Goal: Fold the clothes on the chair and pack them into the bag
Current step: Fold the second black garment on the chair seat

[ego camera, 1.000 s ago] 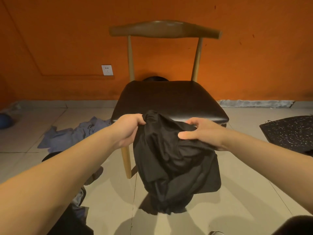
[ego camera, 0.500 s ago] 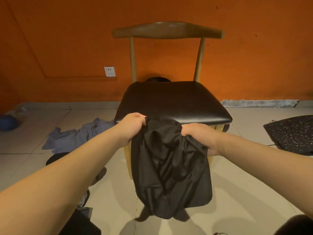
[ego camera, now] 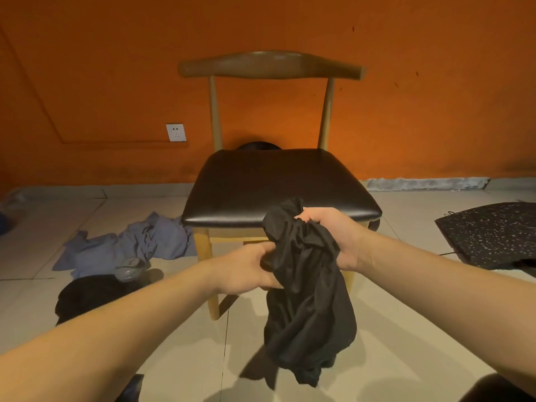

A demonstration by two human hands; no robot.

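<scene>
I see my left hand (ego camera: 246, 271) and right hand (ego camera: 333, 236) both clutching the bunched black garment (ego camera: 307, 300). It hangs just before the chair (ego camera: 278, 219) seat's front edge, above tiled floor (ego camera: 406, 329). The bag (ego camera: 490, 233) lies well apart, right.

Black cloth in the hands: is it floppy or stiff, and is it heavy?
Probably floppy: the black cloth droops in loose folds below the left hand and right hand. Likely light, since it bunches small in their grip. Hardly fragile, judging by the crumpling.

One chair (ego camera: 275, 184), three garments (ego camera: 307, 288) (ego camera: 130, 248) (ego camera: 92, 294), perhaps one bag (ego camera: 493, 233).
</scene>
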